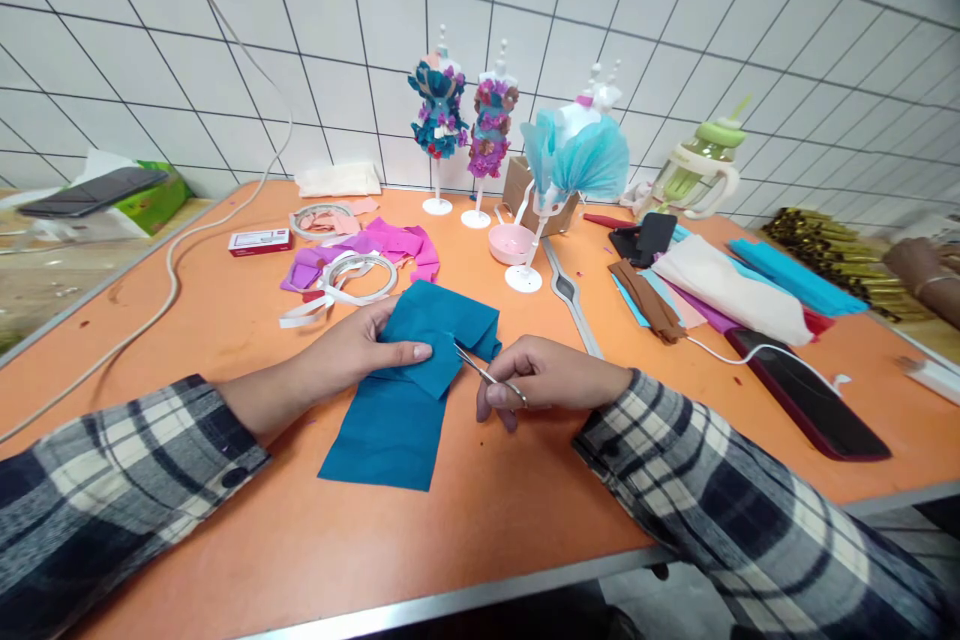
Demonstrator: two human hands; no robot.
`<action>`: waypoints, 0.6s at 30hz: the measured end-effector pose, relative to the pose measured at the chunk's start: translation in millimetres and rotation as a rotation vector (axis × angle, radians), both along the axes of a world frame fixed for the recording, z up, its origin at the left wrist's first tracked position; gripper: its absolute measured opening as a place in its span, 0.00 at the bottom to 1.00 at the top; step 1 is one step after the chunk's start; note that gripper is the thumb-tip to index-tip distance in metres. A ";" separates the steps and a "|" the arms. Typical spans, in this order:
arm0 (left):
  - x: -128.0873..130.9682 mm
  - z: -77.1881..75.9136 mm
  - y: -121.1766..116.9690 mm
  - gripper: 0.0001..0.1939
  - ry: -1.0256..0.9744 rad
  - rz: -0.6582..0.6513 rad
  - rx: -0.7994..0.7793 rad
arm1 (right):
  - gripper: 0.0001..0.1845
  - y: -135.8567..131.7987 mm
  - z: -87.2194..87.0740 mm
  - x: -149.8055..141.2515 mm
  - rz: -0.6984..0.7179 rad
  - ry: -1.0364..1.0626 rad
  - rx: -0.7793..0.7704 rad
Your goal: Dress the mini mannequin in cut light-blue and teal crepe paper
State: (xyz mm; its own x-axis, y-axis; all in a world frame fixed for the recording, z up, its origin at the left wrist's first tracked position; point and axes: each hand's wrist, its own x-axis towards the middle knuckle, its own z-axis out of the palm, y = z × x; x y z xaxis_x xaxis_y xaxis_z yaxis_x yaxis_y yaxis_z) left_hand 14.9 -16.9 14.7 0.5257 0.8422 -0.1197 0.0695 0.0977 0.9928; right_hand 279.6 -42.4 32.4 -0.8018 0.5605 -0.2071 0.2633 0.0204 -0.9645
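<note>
teal paper, folded over itself, sits between a person's two hands near the middle of an orange table, its lower end spread flat towards the front edge. the left hand grips the folded part from the side, thumb pressed down on top; the other fingers are mostly hidden behind and under the sheet, and how they lie cannot be told. the right hand pinches slender metal scissors by the handles between thumb and curled fingers, the tips at the right side of the folded paper. both wrists emerge from plaid sleeves.

beyond the hands, purple and pink paper lies in a loose heap beside a roll of tape, with a red-and-white box to the left. three small dress forms rise on white stands before a tiled wall: two in ruffled teal and purple, and one bearing a pale blue fan. a pink bowl stands close to the third. to the right, folded coloured sheets lie over one end of a dark phone, near a green-lidded bottle. at far right, another person's hand rests near gold bundles.
</note>
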 end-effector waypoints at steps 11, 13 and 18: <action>1.4 -0.8 -6.5 0.28 0.043 -0.036 0.053 | 0.26 -1.1 -6.2 -0.9 -0.059 -0.098 0.025; 2.0 -0.7 -5.4 0.27 0.102 -0.018 0.138 | 0.25 -1.2 -7.4 -1.3 -0.055 -0.111 0.048; 2.0 -3.2 -3.5 0.28 0.148 -0.038 0.199 | 0.25 -3.6 -6.0 -3.0 -0.033 -0.146 0.081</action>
State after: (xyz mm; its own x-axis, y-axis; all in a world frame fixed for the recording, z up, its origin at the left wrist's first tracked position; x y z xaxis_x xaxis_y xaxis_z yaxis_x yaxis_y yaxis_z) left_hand 16.9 -20.4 11.6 0.5465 0.8368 -0.0320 0.2156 -0.1037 0.9710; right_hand 276.6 -46.0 26.4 -0.7474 0.6057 -0.2730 0.4026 0.0859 -0.9113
